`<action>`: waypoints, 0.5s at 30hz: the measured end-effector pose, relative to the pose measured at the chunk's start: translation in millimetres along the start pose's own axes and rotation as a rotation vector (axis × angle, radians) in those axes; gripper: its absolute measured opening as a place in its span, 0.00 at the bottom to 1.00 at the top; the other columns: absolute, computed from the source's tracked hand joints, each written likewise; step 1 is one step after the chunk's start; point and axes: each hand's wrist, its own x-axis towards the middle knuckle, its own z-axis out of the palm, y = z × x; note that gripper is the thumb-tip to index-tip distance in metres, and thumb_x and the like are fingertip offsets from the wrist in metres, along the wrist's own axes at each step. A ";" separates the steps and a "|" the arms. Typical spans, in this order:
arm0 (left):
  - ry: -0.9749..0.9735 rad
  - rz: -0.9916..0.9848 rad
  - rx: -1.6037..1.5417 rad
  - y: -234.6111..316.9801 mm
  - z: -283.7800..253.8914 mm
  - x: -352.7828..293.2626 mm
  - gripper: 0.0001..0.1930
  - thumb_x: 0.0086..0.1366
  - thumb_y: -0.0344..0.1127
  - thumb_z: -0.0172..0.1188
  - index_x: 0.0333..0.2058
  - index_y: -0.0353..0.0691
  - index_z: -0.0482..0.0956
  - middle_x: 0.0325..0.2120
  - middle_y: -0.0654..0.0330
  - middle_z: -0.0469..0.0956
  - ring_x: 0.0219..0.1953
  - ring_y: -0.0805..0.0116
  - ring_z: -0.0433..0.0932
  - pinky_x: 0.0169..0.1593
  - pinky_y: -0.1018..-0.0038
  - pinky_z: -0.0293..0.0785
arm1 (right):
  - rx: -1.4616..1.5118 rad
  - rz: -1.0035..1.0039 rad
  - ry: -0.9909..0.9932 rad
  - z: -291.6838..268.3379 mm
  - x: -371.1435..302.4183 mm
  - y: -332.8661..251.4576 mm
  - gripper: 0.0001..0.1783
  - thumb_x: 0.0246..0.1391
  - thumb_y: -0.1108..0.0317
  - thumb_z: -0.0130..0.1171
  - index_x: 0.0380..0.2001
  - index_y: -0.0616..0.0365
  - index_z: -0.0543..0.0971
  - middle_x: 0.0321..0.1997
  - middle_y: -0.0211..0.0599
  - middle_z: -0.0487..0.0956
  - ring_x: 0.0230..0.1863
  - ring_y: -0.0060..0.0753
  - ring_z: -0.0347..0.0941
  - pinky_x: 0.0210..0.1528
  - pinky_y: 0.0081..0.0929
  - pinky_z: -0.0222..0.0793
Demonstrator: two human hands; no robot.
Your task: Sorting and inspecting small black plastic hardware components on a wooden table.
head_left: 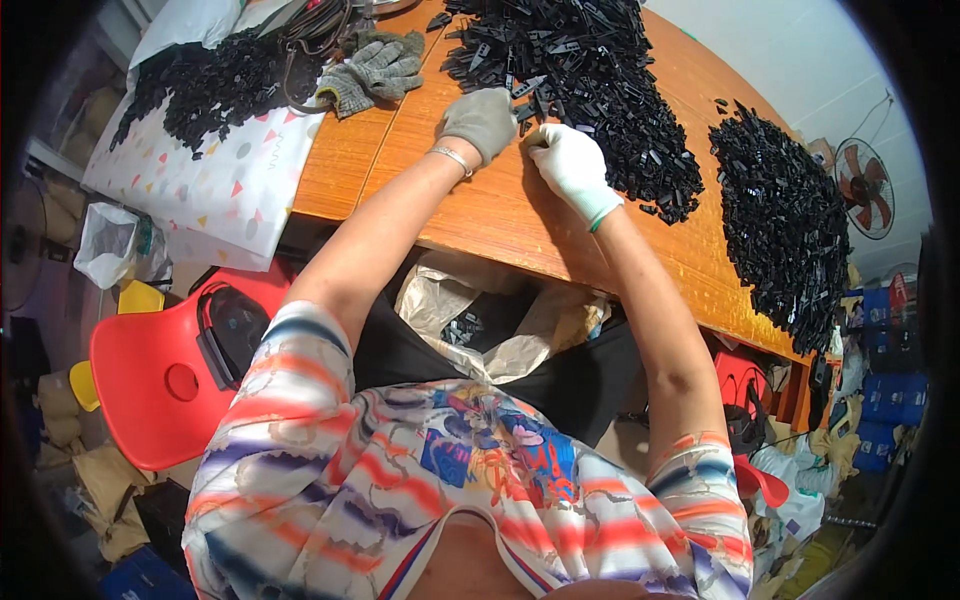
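Observation:
My left hand [482, 124], in a grey glove with a bracelet at its wrist, is closed at the near edge of a large pile of small black plastic pieces [590, 75]. A few loose black pieces lie right by its fingertips. Just to its right is my right hand [570, 165], in a white glove with green trim, its fingers curled over the wooden table [420, 175]. What either hand holds is hidden. Below the table edge, an open pale bag [425, 290] between my legs has some dark pieces inside.
Another black heap [785, 220] covers the table's right side. At the left, more black pieces [215, 90] lie on a patterned white sheet [230, 185], near grey knitted gloves [372, 75]. A red chair [150, 370] stands at my left. A fan [863, 188] is far right.

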 end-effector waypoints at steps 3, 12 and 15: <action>-0.039 0.010 0.034 3.4 -11.5 -16.2 0.12 0.60 0.41 0.56 0.37 0.41 0.80 0.33 0.49 0.81 0.40 0.50 0.79 0.45 0.59 0.73 | 0.054 0.036 0.033 -1.0 -11.3 -3.1 0.10 0.51 0.65 0.57 0.36 0.53 0.83 0.37 0.45 0.81 0.39 0.44 0.78 0.43 0.34 0.72; -0.058 -0.011 0.007 -9.7 -33.4 -44.6 0.14 0.59 0.44 0.57 0.36 0.40 0.80 0.32 0.48 0.81 0.39 0.50 0.79 0.43 0.59 0.74 | 0.398 0.193 -0.072 -7.7 -36.4 1.2 0.13 0.54 0.69 0.52 0.40 0.57 0.81 0.41 0.48 0.79 0.45 0.43 0.76 0.50 0.32 0.70; -0.059 0.015 0.090 -2.6 -26.3 -41.7 0.15 0.60 0.44 0.58 0.36 0.37 0.79 0.34 0.46 0.80 0.39 0.48 0.80 0.43 0.57 0.75 | 0.515 0.227 -0.014 -1.1 -39.5 -1.6 0.12 0.54 0.67 0.55 0.39 0.59 0.81 0.40 0.46 0.80 0.41 0.41 0.78 0.46 0.31 0.71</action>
